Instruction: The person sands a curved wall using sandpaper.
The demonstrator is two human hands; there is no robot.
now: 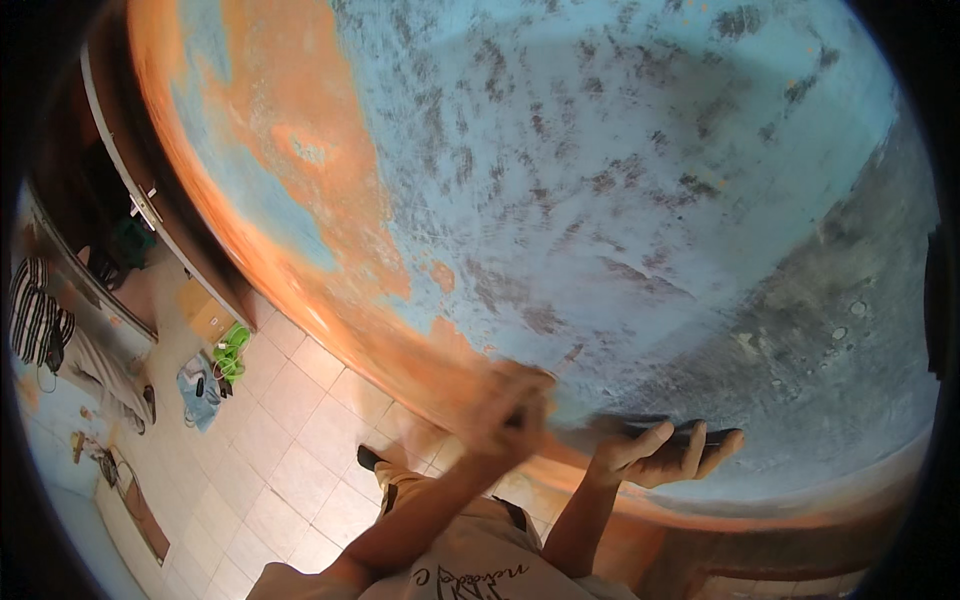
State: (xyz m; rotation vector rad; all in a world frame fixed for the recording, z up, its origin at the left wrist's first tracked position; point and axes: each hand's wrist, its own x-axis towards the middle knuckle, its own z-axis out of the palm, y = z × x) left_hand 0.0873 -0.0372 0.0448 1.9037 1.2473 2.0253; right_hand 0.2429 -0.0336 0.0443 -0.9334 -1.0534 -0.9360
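Note:
A blue-painted wall (pixel 600 187) with orange patches and dark scuffs fills most of the view before me. My left hand (pixel 508 409) is at its lower part, over an orange area, and is blurred. Its fingers look curled, but whether something is held in them cannot be made out. To the right, my right hand (pixel 664 456) is held up near a grey, worn stretch of the wall (pixel 810 352). Its fingers are spread apart, nothing shows in them, and a dark shadow lies just behind. Whether the fingertips touch the wall is unclear.
Pale floor tiles (pixel 292 457) spread out at the left. A metal door frame (pixel 142 202) stands by a dark opening. Near it lie a cardboard box (pixel 204 311), a bright green bundle (pixel 231 351) and a light blue bag or cloth (pixel 199 394). Another person in stripes (pixel 37 315) is at far left.

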